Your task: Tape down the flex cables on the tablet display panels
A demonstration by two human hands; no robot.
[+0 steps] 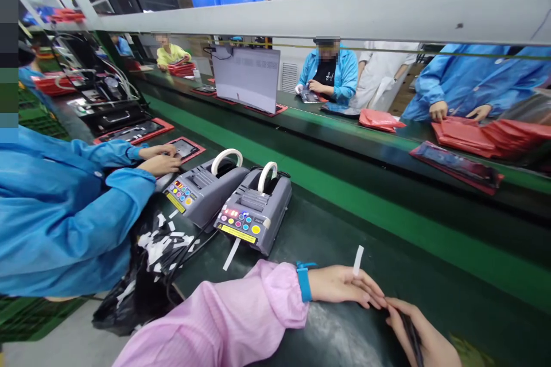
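Bench [318,223], two tape dispensers [252,206], right grip [431,335] round one dark object [412,335], left grip [338,285] unclear

2 grey boxy plastic tape dispensers [253,212] stand side by side on the flat dark-green worktop [318,223], left of the bare left hand [346,287]. A crumpled black plastic bag [123,314] lies before the dispensers, leftward; a grey rectangular panel [246,77] stands behind.

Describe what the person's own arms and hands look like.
The left arm wears a loose, light pink sleeve gathered at the cuff, with a bright blue strap around the wrist. The left hand and right hand are gloveless. No right sleeve shows.
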